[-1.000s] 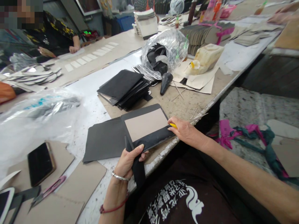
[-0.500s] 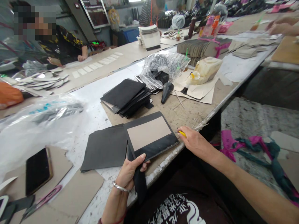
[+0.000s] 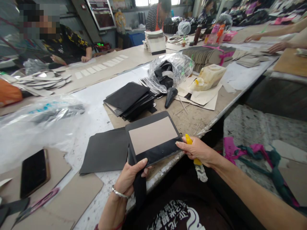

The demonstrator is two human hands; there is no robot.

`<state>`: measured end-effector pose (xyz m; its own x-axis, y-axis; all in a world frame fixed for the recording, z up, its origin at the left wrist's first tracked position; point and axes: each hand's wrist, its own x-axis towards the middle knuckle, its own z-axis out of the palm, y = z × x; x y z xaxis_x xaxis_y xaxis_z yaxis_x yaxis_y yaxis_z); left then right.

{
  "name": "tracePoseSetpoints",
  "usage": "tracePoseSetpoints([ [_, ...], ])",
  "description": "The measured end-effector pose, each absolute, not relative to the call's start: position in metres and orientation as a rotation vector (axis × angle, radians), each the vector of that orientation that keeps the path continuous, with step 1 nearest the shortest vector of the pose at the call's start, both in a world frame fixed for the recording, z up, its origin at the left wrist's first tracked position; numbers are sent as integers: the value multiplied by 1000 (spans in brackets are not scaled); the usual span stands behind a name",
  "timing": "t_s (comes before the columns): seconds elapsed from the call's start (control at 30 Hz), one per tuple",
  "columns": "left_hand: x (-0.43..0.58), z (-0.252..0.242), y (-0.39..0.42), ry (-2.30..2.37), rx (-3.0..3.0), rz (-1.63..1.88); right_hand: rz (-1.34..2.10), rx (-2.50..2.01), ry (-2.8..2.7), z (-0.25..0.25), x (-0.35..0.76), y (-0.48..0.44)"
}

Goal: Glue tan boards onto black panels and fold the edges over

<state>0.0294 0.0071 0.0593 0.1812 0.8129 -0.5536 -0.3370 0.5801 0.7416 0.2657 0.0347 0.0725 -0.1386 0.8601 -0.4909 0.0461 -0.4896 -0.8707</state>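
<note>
A black sheet with a tan card (image 3: 153,135) glued on it lies at the table's near edge. My left hand (image 3: 130,176) is closed on that sheet's near left corner and on a black strip (image 3: 139,193) that hangs over the edge. My right hand (image 3: 198,150) rests at the sheet's right corner, fingers wrapped round a yellow-handled brush (image 3: 194,159) whose white bristles point down past the edge. A second black sheet (image 3: 105,150) lies just left, partly under the first.
A stack of black sheets (image 3: 128,99), a black cone (image 3: 170,95), a plastic bag (image 3: 171,68) and a pale jug (image 3: 209,76) lie beyond. A phone (image 3: 33,172) and scissors (image 3: 35,204) rest at the left. Other people work across the table and at the far right.
My right hand has turned the brush so its bristles point down off the table edge and moved back against the sheet's right corner. My left hand keeps its hold.
</note>
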Motion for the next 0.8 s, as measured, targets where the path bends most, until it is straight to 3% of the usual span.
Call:
tracePoseSetpoints([
  [0.3, 33, 62, 6, 1093, 529, 886, 1375, -1580, -1320, 73, 266, 26],
  [0.8, 31, 58, 2, 1200, 484, 1060, 1490, -1538, -1119, 63, 262, 18],
])
